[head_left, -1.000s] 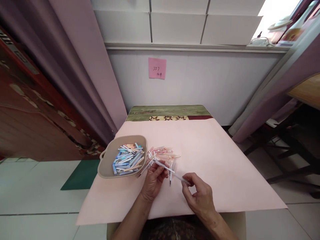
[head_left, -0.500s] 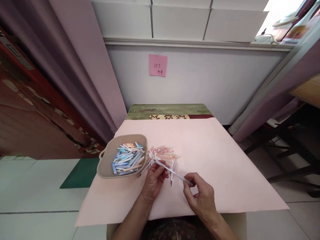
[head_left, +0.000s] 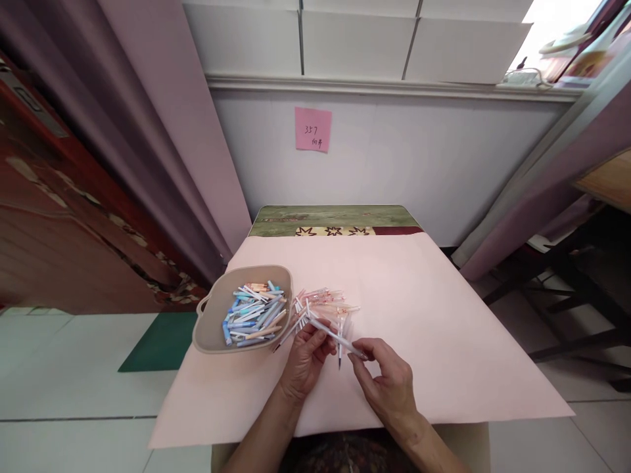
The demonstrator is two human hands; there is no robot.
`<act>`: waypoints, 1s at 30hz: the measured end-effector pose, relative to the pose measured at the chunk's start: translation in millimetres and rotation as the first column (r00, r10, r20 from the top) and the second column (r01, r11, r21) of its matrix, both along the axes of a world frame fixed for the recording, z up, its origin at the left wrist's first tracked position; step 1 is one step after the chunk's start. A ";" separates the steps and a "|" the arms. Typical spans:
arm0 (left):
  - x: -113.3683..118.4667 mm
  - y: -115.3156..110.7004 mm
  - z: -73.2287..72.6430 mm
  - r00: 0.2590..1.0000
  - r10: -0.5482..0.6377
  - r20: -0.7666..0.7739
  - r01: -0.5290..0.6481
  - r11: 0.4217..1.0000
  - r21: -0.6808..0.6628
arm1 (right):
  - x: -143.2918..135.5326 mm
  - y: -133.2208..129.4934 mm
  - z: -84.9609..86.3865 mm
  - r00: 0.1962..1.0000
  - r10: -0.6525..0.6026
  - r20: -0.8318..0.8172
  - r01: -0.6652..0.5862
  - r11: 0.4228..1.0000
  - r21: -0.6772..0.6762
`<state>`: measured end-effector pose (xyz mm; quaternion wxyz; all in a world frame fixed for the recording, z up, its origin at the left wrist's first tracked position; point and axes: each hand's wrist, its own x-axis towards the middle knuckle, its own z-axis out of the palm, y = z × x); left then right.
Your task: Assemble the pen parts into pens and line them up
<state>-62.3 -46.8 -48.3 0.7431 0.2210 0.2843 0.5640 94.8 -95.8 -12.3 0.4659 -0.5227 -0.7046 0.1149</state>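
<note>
A slim whitish pen [head_left: 338, 338] slants down to the right between my two hands. My left hand [head_left: 306, 360] pinches its upper left part, beside the pile. The fingers of my right hand [head_left: 387, 380] are closed on the pen's lower right end. Just beyond my left hand lies a loose pile of pen parts [head_left: 325, 301], pink and clear ones at the back and white sticks with dark tips nearer me. To the left stands a beige basket [head_left: 210, 328] holding many blue, white and peach pens [head_left: 254, 314].
Pink paper [head_left: 444, 355] covers most of the table, whose green patterned far edge [head_left: 335, 213] shows near the wall. A pink note [head_left: 313, 130] is stuck on that wall. Purple curtains hang at both sides, and a dark stool [head_left: 576, 282] stands at the right.
My right hand has moved slightly left, toward my left hand, and less of the pen shows between them. My left hand has barely moved.
</note>
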 end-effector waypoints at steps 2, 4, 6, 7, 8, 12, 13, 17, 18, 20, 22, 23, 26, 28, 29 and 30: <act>-0.1 -0.3 0.3 1.000 0.000 -0.001 0.000 1.000 0.010 | -0.3 2.3 -0.9 1.000 0.001 -0.007 -0.001 1.000 0.001; -0.2 -0.4 0.3 1.000 0.000 -0.003 0.000 1.000 0.019 | 0.3 3.4 -2.0 1.000 0.004 -0.014 -0.004 1.000 0.001; -0.4 -0.3 0.0 1.000 -0.006 -0.009 0.006 1.000 0.026 | 1.0 3.3 -2.8 1.000 0.009 -0.017 -0.009 1.000 0.002; -0.4 -0.3 -0.3 1.000 -0.011 -0.012 0.011 1.000 0.029 | 1.3 2.9 -3.0 1.000 0.010 -0.018 -0.010 1.000 0.002; -0.5 -0.2 -0.8 1.000 -0.014 -0.014 0.015 0.999 0.032 | 1.5 2.5 -3.1 1.000 0.008 -0.018 -0.008 1.000 0.003; -0.3 0.2 -2.8 1.000 -0.018 -0.019 0.019 0.999 0.037 | 2.0 1.3 -2.1 1.000 -0.006 -0.014 0.006 1.000 0.006; -0.2 0.2 -3.0 1.000 -0.018 -0.022 0.019 0.999 0.038 | 2.3 1.4 -1.7 1.000 -0.009 -0.015 0.009 1.000 0.008; 0.5 -0.1 -2.3 0.999 -0.021 -0.039 0.022 0.999 0.043 | 3.7 2.0 -0.6 0.999 -0.023 -0.030 0.023 1.000 0.014; 0.7 -0.3 -1.8 0.999 -0.022 -0.044 0.024 0.999 0.045 | 4.0 2.0 -0.5 0.999 -0.023 -0.033 0.023 1.000 0.014; 0.9 -0.5 -1.0 0.998 -0.024 -0.050 0.027 0.998 0.049 | 4.5 1.8 -0.8 0.999 -0.015 -0.035 0.015 1.000 0.011; 1.0 -0.6 -0.4 0.998 -0.026 -0.052 0.028 0.998 0.051 | 4.8 1.3 -1.4 1.000 -0.008 -0.027 0.008 1.000 0.009; 1.1 -0.6 -0.3 0.998 -0.025 -0.052 0.028 0.998 0.053 | 4.8 1.1 -1.7 1.000 -0.008 -0.021 0.008 1.000 0.009; 1.3 -0.7 -0.3 0.998 -0.026 -0.053 0.029 0.998 0.054 | 4.5 0.7 -2.3 1.000 -0.015 -0.011 0.015 1.000 0.016; 1.5 -0.8 -0.3 0.998 -0.025 -0.055 0.028 0.998 0.055 | 4.1 0.7 -2.6 1.000 -0.013 -0.009 0.013 1.000 0.014; 1.5 -0.8 -0.3 0.998 -0.025 -0.055 0.028 0.998 0.055 | 3.9 0.7 -2.6 1.000 -0.010 -0.007 0.010 1.000 0.011; 1.5 -0.8 -0.2 0.998 -0.024 -0.055 0.027 0.998 0.054 | 3.8 0.6 -2.6 1.000 -0.006 -0.006 0.006 1.000 0.008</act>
